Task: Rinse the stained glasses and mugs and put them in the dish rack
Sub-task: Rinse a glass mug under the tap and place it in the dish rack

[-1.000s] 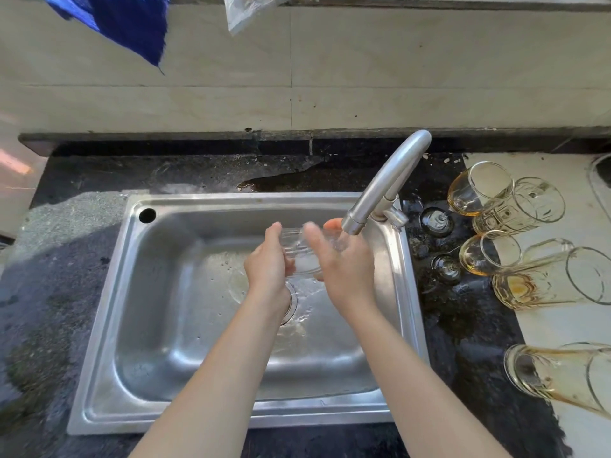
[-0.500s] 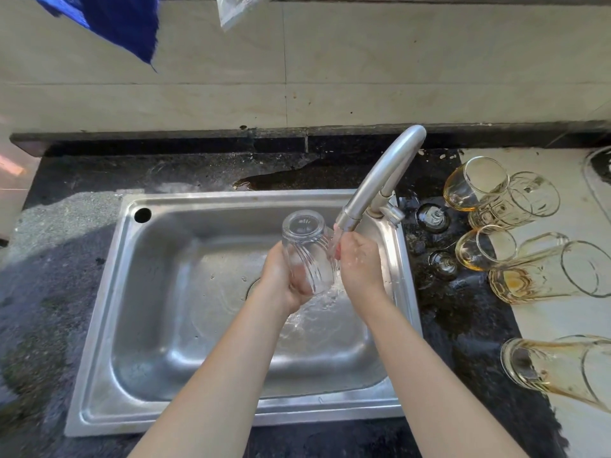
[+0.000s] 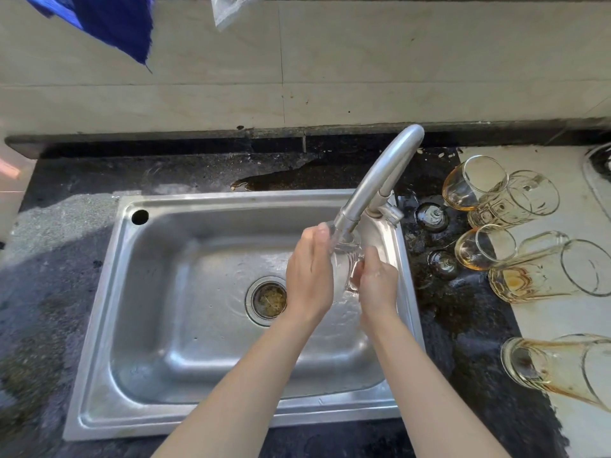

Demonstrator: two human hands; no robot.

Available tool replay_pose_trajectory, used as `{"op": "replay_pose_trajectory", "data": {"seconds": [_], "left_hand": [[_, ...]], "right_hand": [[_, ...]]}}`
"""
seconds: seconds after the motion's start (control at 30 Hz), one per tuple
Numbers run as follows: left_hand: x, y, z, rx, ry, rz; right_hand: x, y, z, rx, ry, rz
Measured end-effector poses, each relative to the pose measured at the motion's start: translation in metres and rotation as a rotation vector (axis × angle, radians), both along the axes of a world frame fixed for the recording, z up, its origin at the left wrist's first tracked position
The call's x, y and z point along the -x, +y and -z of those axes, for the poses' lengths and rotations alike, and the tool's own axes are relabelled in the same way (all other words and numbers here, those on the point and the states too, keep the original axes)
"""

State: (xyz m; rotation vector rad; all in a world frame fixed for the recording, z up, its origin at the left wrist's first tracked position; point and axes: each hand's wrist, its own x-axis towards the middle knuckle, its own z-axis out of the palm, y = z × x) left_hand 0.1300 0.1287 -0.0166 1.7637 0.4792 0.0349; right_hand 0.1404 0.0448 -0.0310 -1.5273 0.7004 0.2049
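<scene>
With the left hand [image 3: 309,276] and right hand [image 3: 377,285] in a close grip around the clear ribbed drinking glass [image 3: 345,259] under the curved steel tap [image 3: 380,180], mouth seemingly upward, rotate it slowly so the water reaches every wall.

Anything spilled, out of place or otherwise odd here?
Yes. A brownish puddle lies on the dark counter behind the sink, and food scraps sit in the drain strainer. The glasses at right carry amber stains, as the task expects.

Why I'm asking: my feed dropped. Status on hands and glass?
Left hand and right hand hold clear glass. Glass under faucet, over sink. Nothing in the way.
</scene>
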Motion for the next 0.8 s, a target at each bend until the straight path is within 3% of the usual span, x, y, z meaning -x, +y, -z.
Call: {"op": "replay_pose_trajectory", "data": {"seconds": [0.1,0.23,0.37,0.43,0.53,0.63,0.7,0.8], "left_hand": [[-0.005,0.000,0.001,0.044,-0.033,0.013],[-0.018,0.013,-0.006,0.273,0.011,0.116],[-0.025,0.027,-0.010,0.398,0.057,0.113],[-0.022,0.022,-0.005,0.312,-0.014,-0.002],[-0.008,0.004,-0.003,-0.054,-0.135,-0.128],[-0.002,0.000,0.010,-0.341,-0.338,-0.068],[-0.002,0.002,0.014,-0.357,-0.353,-0.055],[-0.008,0.001,0.006,-0.146,-0.234,-0.173]], "right_hand": [[0.002,-0.006,0.004,-0.032,-0.008,-0.040],[0.000,-0.010,0.000,-0.044,-0.039,-0.154],[-0.007,-0.005,-0.008,0.050,-0.064,-0.221],[-0.010,0.002,-0.010,0.048,-0.035,-0.155],[-0.013,0.010,-0.013,-0.016,0.000,-0.075],[-0.014,0.009,-0.019,0.000,-0.018,-0.133],[-0.012,0.006,-0.021,0.042,-0.044,-0.172],[-0.011,0.003,-0.021,0.096,-0.080,-0.199]]}}
